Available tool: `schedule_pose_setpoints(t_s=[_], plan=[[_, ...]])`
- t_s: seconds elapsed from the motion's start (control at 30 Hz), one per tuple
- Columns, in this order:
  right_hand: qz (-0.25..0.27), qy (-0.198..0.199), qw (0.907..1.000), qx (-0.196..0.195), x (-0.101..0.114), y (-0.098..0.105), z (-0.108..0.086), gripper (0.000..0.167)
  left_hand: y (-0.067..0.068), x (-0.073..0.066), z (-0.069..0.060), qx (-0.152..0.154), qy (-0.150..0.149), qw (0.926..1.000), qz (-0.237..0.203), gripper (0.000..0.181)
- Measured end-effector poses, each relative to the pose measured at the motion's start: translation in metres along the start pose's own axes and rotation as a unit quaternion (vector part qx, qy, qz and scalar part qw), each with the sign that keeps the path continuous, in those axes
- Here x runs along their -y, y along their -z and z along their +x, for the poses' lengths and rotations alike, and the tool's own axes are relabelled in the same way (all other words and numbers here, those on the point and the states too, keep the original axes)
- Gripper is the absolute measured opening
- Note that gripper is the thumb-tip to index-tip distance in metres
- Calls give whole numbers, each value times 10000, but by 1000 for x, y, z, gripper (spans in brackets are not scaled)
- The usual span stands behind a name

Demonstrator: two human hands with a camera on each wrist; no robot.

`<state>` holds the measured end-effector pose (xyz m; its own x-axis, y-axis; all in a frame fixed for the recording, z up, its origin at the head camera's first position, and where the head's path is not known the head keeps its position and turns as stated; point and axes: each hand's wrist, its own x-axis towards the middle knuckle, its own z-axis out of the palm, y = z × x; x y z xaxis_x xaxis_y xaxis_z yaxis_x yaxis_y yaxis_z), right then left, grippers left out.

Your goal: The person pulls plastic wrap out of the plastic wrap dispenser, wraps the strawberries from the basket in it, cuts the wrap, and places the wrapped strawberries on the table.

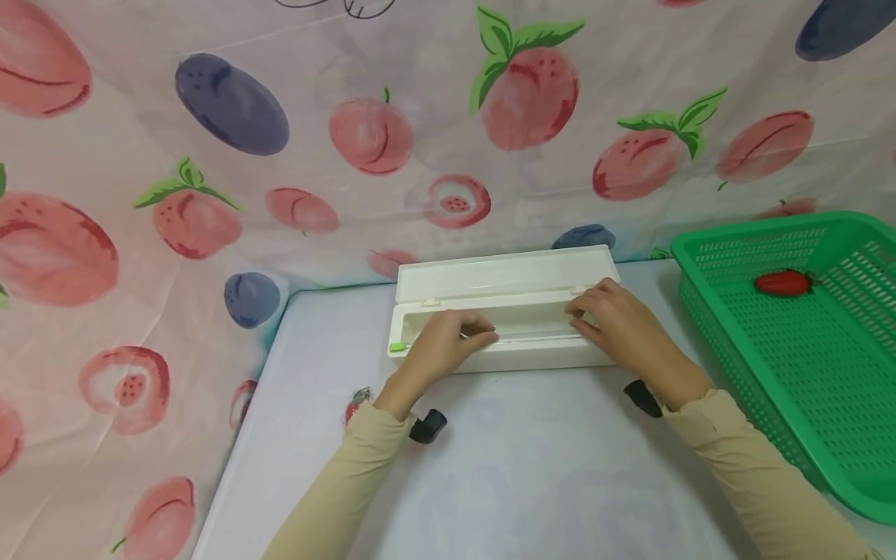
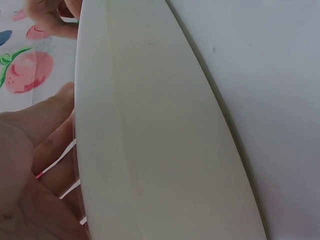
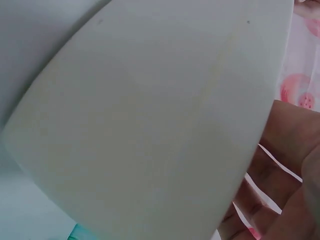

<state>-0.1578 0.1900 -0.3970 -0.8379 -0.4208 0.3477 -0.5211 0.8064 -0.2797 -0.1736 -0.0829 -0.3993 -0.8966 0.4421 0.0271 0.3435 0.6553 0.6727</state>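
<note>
Well, here it is, just below the middle of the frame: the long white box [image 1: 539, 357] on the tabletop [image 1: 532, 474], lid [image 1: 507, 276] thrown back towards the patterned cloth [image 1: 420, 62], and both hands at the opening! The left hand [image 1: 441, 342] works left of centre, thumb by the front rim, fingers bent with a narrow gap to the thumb; the right hand [image 1: 623, 323] takes the right end, its fingers curved over the opening. Is either pinching something thin? Cannot tell; the wrist views put the box wall in front of the fingertips. A glossy line runs along the front edge between them, and a green tab [image 1: 397, 347] sits at the left corner

Over at the right edge, the green basket [image 1: 742, 383] holds a red item [image 1: 784, 283]. The step in hand looks like handling something along that front lip, and the next move, by this reading, calls for an even, two-handed pull without tipping the box
</note>
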Motion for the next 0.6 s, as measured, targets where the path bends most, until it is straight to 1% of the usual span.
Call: schedule_pose_setpoints(t_s=[0.1, 0.23, 0.4, 0.5, 0.6], plan=[[0, -82, 10000, 37, -2, 1, -1, 11, 2, 3, -2, 19, -14, 10000, 40, 16], [27, -118, 9999, 44, -4, 2, -2, 9, 3, 6, -2, 10, -112, 9999, 93, 15], [238, -272, 9993, 10, -4, 1, -2, 5, 5, 9, -4, -59, -211, 9998, 28, 13], [432, -481, 9979, -7, -3, -1, -1, 5, 6, 9, -6, -157, -176, 9997, -20, 12], [616, -663, 9959, -29, -2, -1, 0, 6, 5, 10, -6, -345, -170, 9993, -17, 12]])
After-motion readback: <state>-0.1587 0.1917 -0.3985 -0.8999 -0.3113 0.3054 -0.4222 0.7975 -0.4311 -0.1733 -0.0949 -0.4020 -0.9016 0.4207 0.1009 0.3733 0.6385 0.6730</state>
